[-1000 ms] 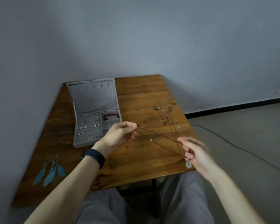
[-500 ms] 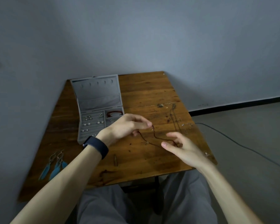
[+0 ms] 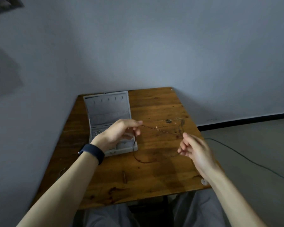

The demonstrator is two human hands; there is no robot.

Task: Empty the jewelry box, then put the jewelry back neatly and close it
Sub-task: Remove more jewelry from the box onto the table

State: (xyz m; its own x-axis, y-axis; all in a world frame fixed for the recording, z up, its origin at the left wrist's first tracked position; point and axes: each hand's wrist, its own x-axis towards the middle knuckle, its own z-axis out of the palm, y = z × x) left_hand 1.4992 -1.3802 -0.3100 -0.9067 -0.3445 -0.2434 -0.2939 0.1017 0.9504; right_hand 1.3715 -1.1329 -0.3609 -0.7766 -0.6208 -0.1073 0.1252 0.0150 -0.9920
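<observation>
Fingertips (image 3: 138, 123) of the left hand (image 3: 120, 134) pinch one end of a reddish-brown cord necklace (image 3: 164, 131), the remaining fingers loosely curled beneath. A dark band (image 3: 92, 153) circles that wrist. The right hand (image 3: 195, 149) is held up opposite, its fingers curled inward and its thumb and forefinger nipping the cord at the other end. Between the two hands the upper strand runs nearly taut above the table (image 3: 154, 104), with a small pale bead partway along it. The lower strand drops from the left hand, sags in a loose loop toward the wood and climbs back to the curled fingers of the right hand; whether the loop touches the table cannot be told. Just behind the left hand the grey jewelry box (image 3: 108, 110) stands open at the table's far left, its lid tipped back with a row of small hooks along the top edge. Most of its tray is hidden by the hand, though a few small pieces show in the compartments. Beyond the cord, on the far right of the table, lies a thin dark chain (image 3: 181, 125) beside a small dark clasp-like piece (image 3: 168, 121). Nearer the person, a short brown stick-like thing (image 3: 124, 176) lies on the wood, and a pale round disc (image 3: 204, 181) sits at the near right edge. A cable (image 3: 252, 163) trails over the floor to the right.
</observation>
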